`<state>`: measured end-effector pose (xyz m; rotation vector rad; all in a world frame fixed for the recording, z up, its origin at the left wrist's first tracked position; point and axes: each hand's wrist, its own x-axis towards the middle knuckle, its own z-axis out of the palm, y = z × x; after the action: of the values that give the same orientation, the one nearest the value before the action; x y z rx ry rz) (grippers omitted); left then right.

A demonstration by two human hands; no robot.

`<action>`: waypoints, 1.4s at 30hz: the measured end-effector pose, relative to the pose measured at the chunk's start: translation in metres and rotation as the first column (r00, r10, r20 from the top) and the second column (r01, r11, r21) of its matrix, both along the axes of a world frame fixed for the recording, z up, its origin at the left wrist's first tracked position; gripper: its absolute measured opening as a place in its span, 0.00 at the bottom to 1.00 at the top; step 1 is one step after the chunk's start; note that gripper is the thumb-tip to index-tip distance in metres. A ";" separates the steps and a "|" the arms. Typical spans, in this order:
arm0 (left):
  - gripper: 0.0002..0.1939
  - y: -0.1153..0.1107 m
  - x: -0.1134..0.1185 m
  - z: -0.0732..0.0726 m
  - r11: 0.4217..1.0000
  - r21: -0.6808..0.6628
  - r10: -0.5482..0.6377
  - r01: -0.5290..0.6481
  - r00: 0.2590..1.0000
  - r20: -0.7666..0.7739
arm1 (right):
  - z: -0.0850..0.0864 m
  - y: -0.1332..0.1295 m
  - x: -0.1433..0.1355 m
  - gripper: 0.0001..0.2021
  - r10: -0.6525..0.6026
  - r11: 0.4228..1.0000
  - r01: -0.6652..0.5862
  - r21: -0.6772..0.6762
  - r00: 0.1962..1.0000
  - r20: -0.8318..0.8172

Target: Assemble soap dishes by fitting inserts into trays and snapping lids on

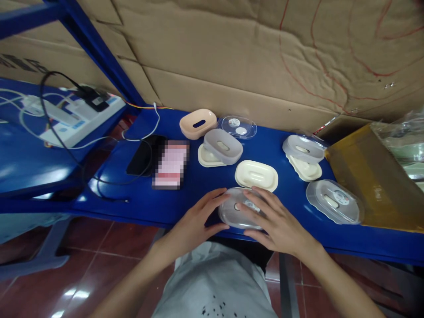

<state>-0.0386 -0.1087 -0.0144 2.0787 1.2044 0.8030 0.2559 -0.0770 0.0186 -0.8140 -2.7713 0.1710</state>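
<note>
A grey soap box (232, 214) with a clear lid and a label lies at the front edge of the blue table, between my hands. My left hand (198, 216) holds its left end, thumb at the near side and fingers at the far side. My right hand (276, 218) spans the right end, fingers spread over the lid. Just beyond it lies a cream soap tray (256, 175). Farther back, a grey soap box base (223, 145) leans on another cream tray (208, 157), near a peach base (198, 123) and a loose clear lid (237, 126).
On the right stand a lidded soap box (334, 201), a grey base (303, 149) over a cream tray (304, 168), and a taped carton (377, 181). Left are a phone (170, 165), a black object (142, 157), and a power strip (86, 119) with cables. Cardboard (215, 53) walls the back.
</note>
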 end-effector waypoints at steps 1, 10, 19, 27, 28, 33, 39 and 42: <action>0.37 0.000 0.000 0.000 1.000 -0.004 0.001 -0.001 1.000 -0.002 | 0.002 0.000 0.000 0.33 -0.005 1.000 0.005 -0.009 1.000 -0.002; 0.42 -0.002 0.000 -0.001 0.998 -0.059 -0.020 0.020 1.000 0.001 | 0.008 0.001 -0.003 0.32 -0.006 0.999 0.006 -0.035 1.000 -0.023; 0.38 0.000 0.000 -0.001 0.997 -0.070 -0.045 0.045 0.999 0.000 | -0.001 -0.001 -0.003 0.31 -0.019 1.000 0.019 0.002 1.000 -0.008; 0.32 -0.001 -0.002 0.010 0.999 -0.016 -0.050 0.049 0.995 -0.088 | 0.003 -0.020 0.009 0.30 -0.124 0.991 0.122 0.050 0.992 0.025; 0.30 0.001 0.000 0.013 0.998 0.018 -0.053 0.056 0.992 -0.112 | 0.004 -0.026 0.015 0.30 -0.160 0.986 0.158 0.051 0.987 0.029; 0.26 0.032 0.029 0.020 0.941 0.270 -0.100 0.203 0.931 -0.351 | 0.001 -0.060 0.044 0.25 -0.406 0.911 0.409 0.044 0.912 -0.058; 0.23 0.047 0.047 0.019 0.915 0.346 0.015 0.208 0.839 -0.544 | -0.018 -0.055 0.056 0.25 -0.627 0.759 0.648 0.060 0.753 -0.200; 0.16 0.027 0.033 0.021 0.908 0.383 0.064 0.173 0.844 -0.532 | -0.022 -0.023 0.057 0.25 -0.643 0.727 0.677 0.118 0.731 -0.229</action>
<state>-0.0052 -0.0818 0.0068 2.8150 1.3247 0.4838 0.3124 -0.0999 -0.0039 -1.5843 -2.1156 -0.1579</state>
